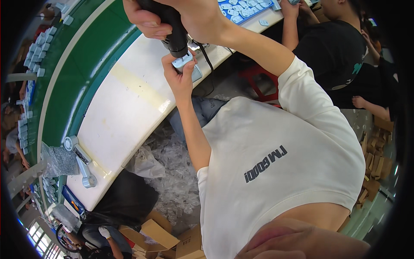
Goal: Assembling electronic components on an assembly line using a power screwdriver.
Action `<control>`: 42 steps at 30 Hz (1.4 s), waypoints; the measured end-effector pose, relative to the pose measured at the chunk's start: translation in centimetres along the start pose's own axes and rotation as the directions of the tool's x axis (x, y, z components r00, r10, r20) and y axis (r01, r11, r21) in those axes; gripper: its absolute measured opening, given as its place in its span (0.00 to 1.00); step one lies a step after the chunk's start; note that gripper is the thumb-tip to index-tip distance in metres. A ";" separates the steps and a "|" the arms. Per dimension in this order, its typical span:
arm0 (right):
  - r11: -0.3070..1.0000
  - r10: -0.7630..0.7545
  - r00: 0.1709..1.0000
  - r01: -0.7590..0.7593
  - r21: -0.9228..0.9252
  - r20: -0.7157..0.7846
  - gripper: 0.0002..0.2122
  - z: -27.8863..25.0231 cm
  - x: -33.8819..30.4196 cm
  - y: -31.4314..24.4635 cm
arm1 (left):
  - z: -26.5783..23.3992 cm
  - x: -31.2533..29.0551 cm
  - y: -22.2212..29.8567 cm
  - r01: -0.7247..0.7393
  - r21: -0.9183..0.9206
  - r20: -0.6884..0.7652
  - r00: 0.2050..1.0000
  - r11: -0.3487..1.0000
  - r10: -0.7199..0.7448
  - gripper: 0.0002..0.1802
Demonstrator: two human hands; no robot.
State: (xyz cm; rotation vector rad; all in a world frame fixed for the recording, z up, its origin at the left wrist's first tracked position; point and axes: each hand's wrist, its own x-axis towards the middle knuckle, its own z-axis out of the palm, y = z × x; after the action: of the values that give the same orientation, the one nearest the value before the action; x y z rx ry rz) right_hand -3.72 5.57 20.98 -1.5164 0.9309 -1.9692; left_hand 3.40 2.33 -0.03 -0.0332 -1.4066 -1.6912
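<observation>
My right hand [196, 19] is wrapped round a black electric screwdriver [174, 43], which points downward. Its bit meets the top of a small light-blue plastic housing [182, 61]. That housing sits in my left hand [180, 82], gripped between thumb and fingers just over the edge of the white worktable [129, 93]. A black cord [208, 60] hangs down beside the housing. Part of the housing is covered by my fingers, and I cannot make out any screw.
A green conveyor [82, 56] runs along the table's far side. Light-blue plastic units [87, 178] lie at the left end near a bubble-wrap bag [62, 162]. A blue tray [248, 12] holds several pale pieces. A co-worker [327, 43] sits right; clear plastic bags [172, 168] lie below.
</observation>
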 end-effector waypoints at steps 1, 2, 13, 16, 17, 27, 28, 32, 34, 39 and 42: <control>1.000 0.013 1.000 -0.013 0.023 -0.008 0.20 0.2 -0.1 -0.1 | 0.0 -0.1 0.0 -0.006 0.002 0.006 1.000 1.000 0.006 0.22; 0.998 0.028 0.999 -0.027 0.049 -0.015 0.20 0.3 -0.1 0.1 | 0.0 -0.1 0.0 -0.004 0.002 0.004 1.000 1.000 0.004 0.22; 0.995 0.090 0.996 -0.091 0.045 0.020 0.18 0.3 -0.4 0.2 | -0.1 -0.2 0.2 0.037 -0.023 -0.025 0.999 0.999 -0.037 0.25; 0.998 0.049 0.999 -0.049 0.040 0.008 0.18 0.4 -0.4 0.6 | 0.3 -0.1 0.3 0.067 -0.125 -0.027 0.997 0.990 -0.071 0.19; 0.997 0.032 0.999 -0.033 0.067 0.005 0.18 0.5 -0.5 1.0 | 0.3 -0.2 0.3 0.068 -0.122 -0.026 0.997 0.990 -0.071 0.19; 0.996 0.021 1.000 -0.021 0.086 0.007 0.17 -0.1 -1.7 0.5 | 0.3 -0.5 0.1 0.055 -0.113 -0.038 0.998 0.992 -0.059 0.19; 0.990 0.060 0.995 -0.050 0.133 -0.077 0.18 0.0 -2.6 -0.5 | 0.1 -0.4 0.0 0.055 -0.124 -0.047 0.997 0.991 -0.062 0.19; 0.909 -0.087 0.991 0.121 0.398 -0.104 0.21 -3.0 -5.3 -0.1 | -0.9 -0.9 0.9 0.002 0.147 -0.141 0.990 0.989 0.019 0.21; 0.870 -0.053 0.950 0.195 0.453 -0.307 0.22 -4.8 -6.8 -0.2 | -0.6 0.0 2.1 -0.039 0.103 -0.030 0.999 0.994 0.043 0.21; 0.925 -0.059 0.824 0.258 0.280 -0.563 0.20 -10.9 -10.6 1.3 | -4.0 3.3 3.6 -0.073 0.039 -0.029 0.997 0.997 0.074 0.17; 0.973 -0.140 0.817 0.219 0.077 -0.560 0.14 -13.5 -13.4 3.5 | -7.9 9.1 3.4 -0.215 0.173 -0.077 0.970 0.961 0.231 0.16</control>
State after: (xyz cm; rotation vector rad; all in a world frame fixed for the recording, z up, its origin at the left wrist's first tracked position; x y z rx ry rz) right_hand -13.20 16.03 7.79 -0.9899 0.8587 -2.6290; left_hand 4.18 -9.26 4.61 -0.0175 -1.4090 -1.3715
